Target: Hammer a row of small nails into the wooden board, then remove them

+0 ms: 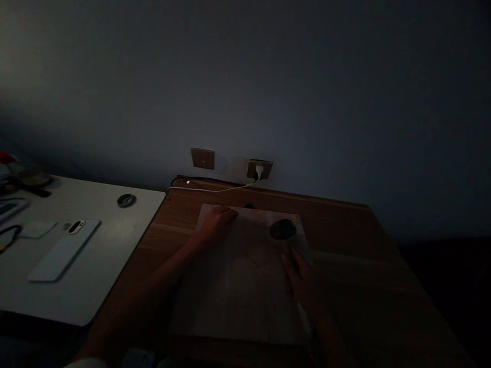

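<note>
The light is very dim. A pale, flat board (pixel 238 291) lies on the wooden desk. Near its far left edge, my left hand (pixel 217 223) rests with curled fingers; a small dark bit shows at the fingertips, too dim to name. Over the board's right side, my right hand (pixel 303 278) is closed around a slim thing. A dark strip shows between its fingers and a paler length (pixel 303 316) below the palm; its kind is unclear. Just beyond this hand lies a dark oval object (pixel 283 229) on the board. A tiny shiny speck (pixel 255 264) sits mid-board.
To the left, a white table (pixel 103 245) bears a phone (pixel 65 253), a roll of tape (pixel 126 200) and several dim items. Behind the wooden desk (pixel 353 235), a white plug (pixel 259 170) sits in a wall socket, its cable (pixel 215 190) running left along the desk's back edge.
</note>
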The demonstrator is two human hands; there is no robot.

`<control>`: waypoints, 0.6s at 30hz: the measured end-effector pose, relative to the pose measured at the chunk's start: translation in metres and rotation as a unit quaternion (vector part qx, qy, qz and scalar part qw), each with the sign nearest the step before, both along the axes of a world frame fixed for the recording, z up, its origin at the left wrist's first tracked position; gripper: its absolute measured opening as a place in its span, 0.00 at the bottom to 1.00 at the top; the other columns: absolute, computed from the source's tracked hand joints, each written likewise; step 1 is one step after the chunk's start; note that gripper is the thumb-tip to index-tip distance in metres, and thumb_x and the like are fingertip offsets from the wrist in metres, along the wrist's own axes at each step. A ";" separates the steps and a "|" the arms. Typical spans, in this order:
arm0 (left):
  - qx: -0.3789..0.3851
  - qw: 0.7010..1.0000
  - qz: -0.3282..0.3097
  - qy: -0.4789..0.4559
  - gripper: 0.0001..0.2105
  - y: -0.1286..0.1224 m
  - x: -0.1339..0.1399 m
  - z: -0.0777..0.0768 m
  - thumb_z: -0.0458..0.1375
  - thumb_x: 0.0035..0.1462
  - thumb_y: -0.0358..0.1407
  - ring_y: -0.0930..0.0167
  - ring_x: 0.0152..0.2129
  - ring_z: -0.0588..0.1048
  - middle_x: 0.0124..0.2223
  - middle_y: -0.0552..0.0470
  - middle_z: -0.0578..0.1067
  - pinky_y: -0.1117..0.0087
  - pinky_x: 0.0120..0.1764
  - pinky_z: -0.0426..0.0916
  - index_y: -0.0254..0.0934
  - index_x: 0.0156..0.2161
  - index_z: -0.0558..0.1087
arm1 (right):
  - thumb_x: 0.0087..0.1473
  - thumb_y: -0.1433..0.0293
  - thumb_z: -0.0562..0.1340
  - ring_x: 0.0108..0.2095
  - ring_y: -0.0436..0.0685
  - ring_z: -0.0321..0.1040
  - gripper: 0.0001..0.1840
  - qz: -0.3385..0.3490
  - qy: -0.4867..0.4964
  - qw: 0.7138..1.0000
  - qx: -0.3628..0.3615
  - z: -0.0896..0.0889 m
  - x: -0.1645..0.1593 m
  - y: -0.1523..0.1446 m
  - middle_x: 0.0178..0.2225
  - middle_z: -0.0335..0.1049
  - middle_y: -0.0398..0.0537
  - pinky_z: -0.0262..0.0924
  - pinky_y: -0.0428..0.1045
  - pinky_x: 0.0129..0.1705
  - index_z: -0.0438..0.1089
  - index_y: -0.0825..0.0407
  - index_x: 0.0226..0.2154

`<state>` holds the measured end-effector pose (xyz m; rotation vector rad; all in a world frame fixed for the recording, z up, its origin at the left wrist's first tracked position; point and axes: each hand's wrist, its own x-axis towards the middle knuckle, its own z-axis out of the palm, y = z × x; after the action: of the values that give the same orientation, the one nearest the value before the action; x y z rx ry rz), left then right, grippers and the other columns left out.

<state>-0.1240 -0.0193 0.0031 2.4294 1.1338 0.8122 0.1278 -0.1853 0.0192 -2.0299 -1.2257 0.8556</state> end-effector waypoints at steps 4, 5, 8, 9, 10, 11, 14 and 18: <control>-0.034 0.999 -0.010 -0.012 0.10 0.004 -0.005 -0.009 0.57 0.62 0.27 0.66 0.41 0.78 0.43 0.46 0.80 0.65 0.47 0.72 0.37 0.44 0.79 | 0.55 0.44 0.55 0.31 0.62 0.75 0.38 0.008 0.006 1.000 0.008 0.006 -0.009 0.003 0.28 0.76 0.51 0.66 0.53 0.33 0.73 0.57 0.52; -0.039 0.999 -0.013 -0.017 0.10 0.003 -0.003 -0.009 0.57 0.62 0.27 0.66 0.41 0.78 0.43 0.47 0.80 0.65 0.47 0.72 0.37 0.44 0.79 | 0.56 0.44 0.54 0.29 0.61 0.74 0.37 0.011 0.010 1.000 0.006 0.006 -0.011 0.004 0.26 0.75 0.49 0.65 0.52 0.31 0.72 0.57 0.52; -0.049 0.998 -0.022 -0.027 0.09 0.001 0.001 -0.009 0.58 0.62 0.28 0.67 0.40 0.78 0.42 0.47 0.80 0.66 0.47 0.72 0.37 0.44 0.78 | 0.57 0.44 0.53 0.20 0.56 0.68 0.36 0.011 0.028 1.000 -0.006 0.007 -0.013 0.004 0.19 0.68 0.41 0.60 0.50 0.24 0.71 0.55 0.52; -0.052 0.998 -0.023 -0.029 0.09 0.001 0.002 -0.010 0.58 0.61 0.28 0.67 0.40 0.78 0.42 0.47 0.79 0.66 0.46 0.72 0.37 0.44 0.78 | 0.57 0.44 0.53 0.18 0.56 0.66 0.36 0.013 0.032 0.999 -0.006 0.008 -0.014 0.004 0.18 0.66 0.39 0.58 0.50 0.22 0.71 0.54 0.52; -0.055 0.998 -0.023 -0.031 0.08 0.002 0.002 -0.010 0.58 0.61 0.27 0.67 0.39 0.78 0.41 0.47 0.79 0.66 0.46 0.72 0.36 0.43 0.78 | 0.58 0.44 0.53 0.17 0.55 0.65 0.36 0.016 0.034 0.999 -0.005 0.009 -0.014 0.004 0.17 0.64 0.38 0.57 0.50 0.21 0.71 0.54 0.52; -0.056 0.998 -0.022 -0.034 0.08 0.002 0.002 -0.011 0.58 0.61 0.27 0.67 0.39 0.78 0.41 0.47 0.79 0.66 0.45 0.72 0.36 0.43 0.78 | 0.57 0.43 0.54 0.17 0.55 0.65 0.36 0.018 0.037 0.999 -0.004 0.009 -0.014 0.004 0.17 0.64 0.37 0.57 0.50 0.21 0.71 0.54 0.52; -0.060 0.997 -0.020 -0.044 0.09 0.001 0.001 -0.013 0.58 0.60 0.26 0.67 0.39 0.77 0.41 0.47 0.79 0.67 0.45 0.72 0.35 0.43 0.78 | 0.58 0.44 0.54 0.16 0.55 0.64 0.36 0.021 0.052 0.998 -0.008 0.010 -0.016 0.003 0.15 0.61 0.36 0.56 0.49 0.20 0.70 0.56 0.52; -0.064 0.996 -0.032 -0.044 0.09 -0.002 0.001 -0.012 0.58 0.61 0.26 0.68 0.39 0.77 0.42 0.47 0.79 0.68 0.45 0.71 0.35 0.43 0.78 | 0.60 0.45 0.53 0.14 0.54 0.60 0.36 0.021 0.078 0.997 -0.012 0.002 -0.020 0.003 0.15 0.59 0.34 0.53 0.48 0.17 0.67 0.56 0.55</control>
<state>-0.1235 -0.0208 -0.0088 2.2905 1.0365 0.7928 0.1073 -0.1826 0.0215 -1.9227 -1.1797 1.0330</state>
